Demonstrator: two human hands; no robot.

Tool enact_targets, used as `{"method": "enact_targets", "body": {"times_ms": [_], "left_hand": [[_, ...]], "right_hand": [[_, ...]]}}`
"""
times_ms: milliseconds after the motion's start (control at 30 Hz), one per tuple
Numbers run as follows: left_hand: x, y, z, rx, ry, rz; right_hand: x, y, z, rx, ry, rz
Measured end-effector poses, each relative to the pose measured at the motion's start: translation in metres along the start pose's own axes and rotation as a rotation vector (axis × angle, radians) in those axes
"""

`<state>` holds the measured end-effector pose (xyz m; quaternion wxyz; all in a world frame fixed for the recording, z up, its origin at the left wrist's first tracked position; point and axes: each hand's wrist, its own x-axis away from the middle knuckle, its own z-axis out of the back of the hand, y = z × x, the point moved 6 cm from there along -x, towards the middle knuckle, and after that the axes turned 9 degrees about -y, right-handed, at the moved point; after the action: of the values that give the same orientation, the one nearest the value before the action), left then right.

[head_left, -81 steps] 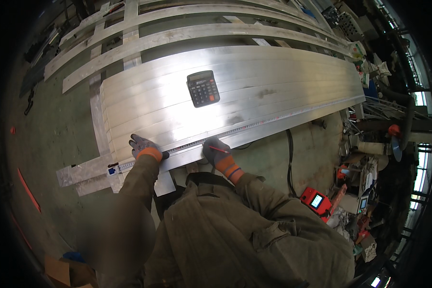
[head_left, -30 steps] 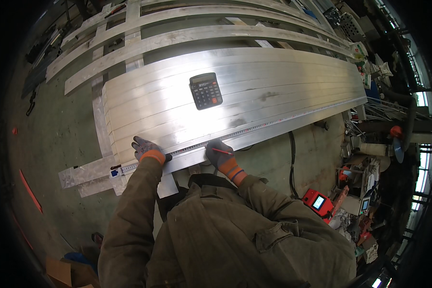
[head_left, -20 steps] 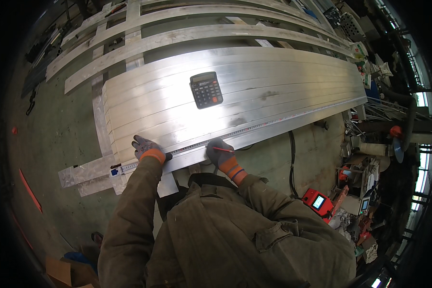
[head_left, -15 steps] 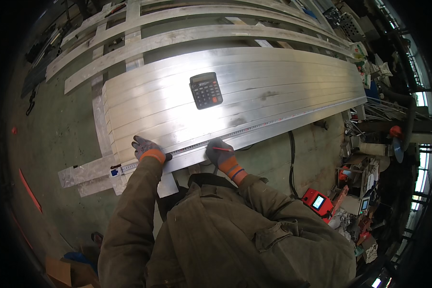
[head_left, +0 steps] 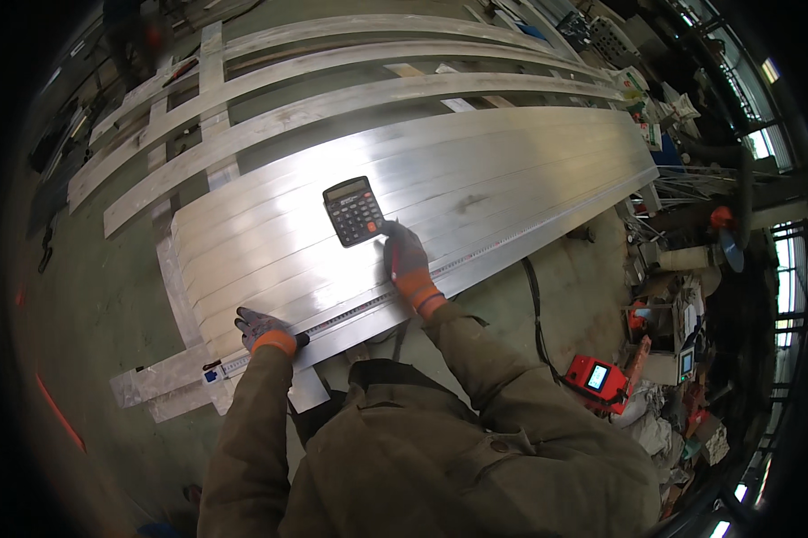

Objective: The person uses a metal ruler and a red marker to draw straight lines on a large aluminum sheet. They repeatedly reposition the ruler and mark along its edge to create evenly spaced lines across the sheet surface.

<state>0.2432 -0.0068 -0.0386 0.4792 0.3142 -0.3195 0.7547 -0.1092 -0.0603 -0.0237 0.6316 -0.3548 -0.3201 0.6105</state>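
Observation:
My left hand (head_left: 266,330), in a grey and orange work glove, rests on the silvery metal panel (head_left: 269,215) with fingers apart. Its thumb lies at the tape measure (head_left: 350,314), which runs along the panel's near edge. My right hand (head_left: 408,264), gloved alike, reaches over the panel, its fingertips at the lower right corner of a black calculator (head_left: 354,212). The fingers look curled around a thin red pen, mostly hidden and blurred. At the tape's left end sits a small blue piece (head_left: 210,377).
Long metal slats (head_left: 314,108) lie in a frame beyond the panel. A red device with a lit screen (head_left: 596,377) stands at right, near a black cable (head_left: 537,309) and cluttered tools. Part of a person (head_left: 135,36) shows at the far left.
My right hand has moved from the tape at the near edge, away from me, to the calculator. My left hand stays at the tape. The whole view has shifted slightly.

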Motion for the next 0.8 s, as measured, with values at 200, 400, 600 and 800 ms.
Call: {"method": "enact_targets", "body": {"times_ms": [200,400,600,800], "left_hand": [[-0.003,-0.002,-0.002,-0.02,-0.014,0.0],[-0.003,-0.001,-0.003,-0.05,-0.028,-0.001],[-0.004,-0.002,-0.003,-0.042,0.007,0.01],[0.002,-0.004,-0.001,-0.053,0.006,-0.025]], "right_hand": [[-0.024,-0.005,0.007,0.214,0.125,0.083],[-0.025,0.0,0.001,0.251,0.102,0.097],[-0.015,-0.014,0.002,0.235,0.094,0.073],[0.084,-0.016,-0.035,-0.269,-0.014,0.036]]}}
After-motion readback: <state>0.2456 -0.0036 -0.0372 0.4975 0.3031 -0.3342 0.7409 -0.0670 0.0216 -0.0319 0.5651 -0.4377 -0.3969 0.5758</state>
